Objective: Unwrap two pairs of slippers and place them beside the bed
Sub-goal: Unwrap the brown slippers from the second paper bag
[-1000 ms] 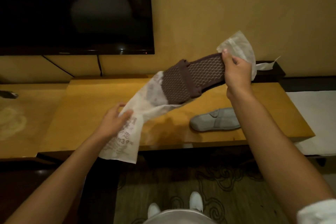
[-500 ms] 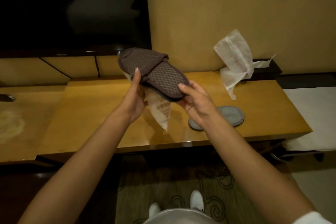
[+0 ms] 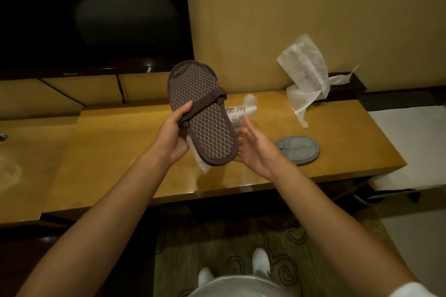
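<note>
Slipper (image 3: 205, 125) long axis runs near-to-far, sole up. Left grip (image 3: 172, 130) clamps its strap side. Right grip (image 3: 253, 152) at near end's right, beside wrapper (image 3: 241, 113); blurred, closure unclear.

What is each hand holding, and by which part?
The left hand grips the brown slipper by its left edge, at the strap. The right hand is blurred beside the printed wrapper; its hold cannot be told.

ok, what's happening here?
A person holds a dark brown slipper with a honeycomb-patterned sole above the yellow wooden desk. The left hand grips its strap; the blurred right hand is at its heel edge, by a white printed wrapper. A grey fabric slipper and a crumpled white wrapper sit on the desk.
</note>
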{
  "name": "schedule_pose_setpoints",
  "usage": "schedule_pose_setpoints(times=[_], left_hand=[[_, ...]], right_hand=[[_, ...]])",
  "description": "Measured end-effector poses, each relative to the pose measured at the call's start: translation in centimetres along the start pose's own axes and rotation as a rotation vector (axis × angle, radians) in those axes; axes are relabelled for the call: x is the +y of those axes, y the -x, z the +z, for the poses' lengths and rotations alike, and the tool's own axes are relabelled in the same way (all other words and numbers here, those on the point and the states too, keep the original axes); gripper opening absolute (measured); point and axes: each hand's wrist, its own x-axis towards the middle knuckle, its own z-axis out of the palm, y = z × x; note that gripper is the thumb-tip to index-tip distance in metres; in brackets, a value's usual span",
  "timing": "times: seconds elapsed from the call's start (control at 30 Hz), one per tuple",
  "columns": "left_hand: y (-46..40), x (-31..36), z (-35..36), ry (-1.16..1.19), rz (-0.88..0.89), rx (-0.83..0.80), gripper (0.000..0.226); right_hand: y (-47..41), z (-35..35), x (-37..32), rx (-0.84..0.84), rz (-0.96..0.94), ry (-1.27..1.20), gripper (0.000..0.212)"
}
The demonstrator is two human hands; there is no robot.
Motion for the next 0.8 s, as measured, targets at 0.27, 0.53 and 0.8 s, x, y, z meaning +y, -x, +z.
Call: schedule_pose_setpoints(times=[0.27,0.53,0.8], left_hand=[[-0.7,-1.7,-1.7,-0.15,-0.065,-0.018,0.03],[-4.4,-5.4,-8.1,-0.339,-0.18,0.199,0.04],[-7.4,-11.9,-13.3,-0.987,-0.212,0.476,0.054]], right_hand=[[-2.9,-1.0,1.7,0.173,-0.041,0.082,0.037],[-3.7,-7.5,-3.0,0.667,-0.252,0.266,0.003],[-6.5,-14.3,-11.5,0.592,-0.35,0.377,0.02]])
